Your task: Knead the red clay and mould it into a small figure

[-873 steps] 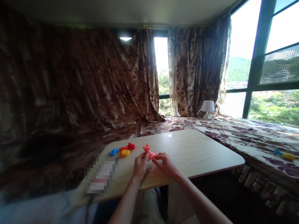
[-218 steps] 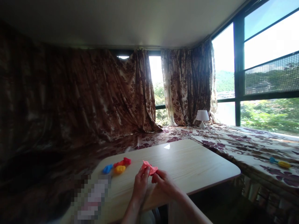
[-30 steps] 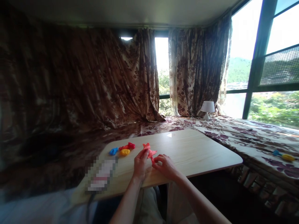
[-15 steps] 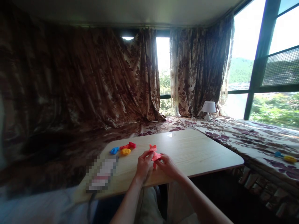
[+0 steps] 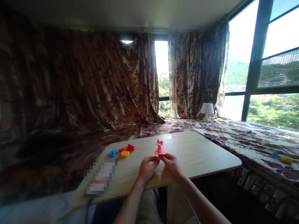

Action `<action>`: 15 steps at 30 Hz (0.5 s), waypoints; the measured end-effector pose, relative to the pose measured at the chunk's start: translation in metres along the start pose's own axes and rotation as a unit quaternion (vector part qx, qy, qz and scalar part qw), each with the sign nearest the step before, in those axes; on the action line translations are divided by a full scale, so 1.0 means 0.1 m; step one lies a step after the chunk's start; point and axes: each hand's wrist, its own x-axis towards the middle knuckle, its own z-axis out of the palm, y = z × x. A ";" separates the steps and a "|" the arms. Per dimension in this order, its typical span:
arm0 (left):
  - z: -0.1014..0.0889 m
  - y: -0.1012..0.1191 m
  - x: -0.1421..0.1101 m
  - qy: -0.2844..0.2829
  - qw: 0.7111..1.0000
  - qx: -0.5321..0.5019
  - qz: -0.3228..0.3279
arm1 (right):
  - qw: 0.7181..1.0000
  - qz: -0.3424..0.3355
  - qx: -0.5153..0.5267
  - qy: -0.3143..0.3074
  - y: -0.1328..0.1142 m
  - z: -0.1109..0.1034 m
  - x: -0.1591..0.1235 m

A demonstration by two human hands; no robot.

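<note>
A coral-red, soft-looking piece [image 5: 160,150] stands upright above the table, with a narrow waist and flared, jagged ends. Whether it is clay, paper or cloth I cannot tell. My right hand [image 5: 170,164] pinches it at its lower part, below the wide flare. My left hand [image 5: 147,168] has thumb and forefinger closed at its bottom end, close beside the right fingertips. Part of the lower end is hidden by my fingers. Farther left on the table lie a blue lump [image 5: 113,153], a yellow lump [image 5: 124,154] and a red crumpled piece [image 5: 127,148].
The pale wood-look table [image 5: 198,155] has rounded corners. A blurred-out flat object [image 5: 100,177] with a dark cord lies at its left edge. A white lamp [image 5: 206,109] and a blue-and-yellow item [image 5: 286,159] rest on the flowered cover behind and at right.
Over the last second, the coral-red piece has moved right and now stands more upright. My left hand has shifted from its upper part to its bottom end; my right hand now grips below the flare.
</note>
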 end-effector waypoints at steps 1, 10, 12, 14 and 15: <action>0.00 0.00 0.00 -0.009 1.000 -0.001 -0.005 | 1.000 0.003 -0.001 -0.003 0.00 0.00 0.00; -0.04 -0.03 0.02 -0.008 0.996 -0.072 -0.043 | 0.994 -0.068 -0.074 -0.043 0.09 0.01 0.03; -0.04 -0.03 0.02 -0.016 0.995 -0.085 -0.048 | 0.987 -0.094 -0.120 -0.056 0.12 0.03 0.02; -0.04 -0.04 0.03 -0.015 0.994 -0.097 -0.057 | 0.978 -0.123 -0.158 -0.064 0.13 0.06 0.00; -0.04 -0.04 0.03 -0.009 0.993 -0.100 -0.060 | 0.973 -0.136 -0.172 -0.068 0.12 0.06 -0.01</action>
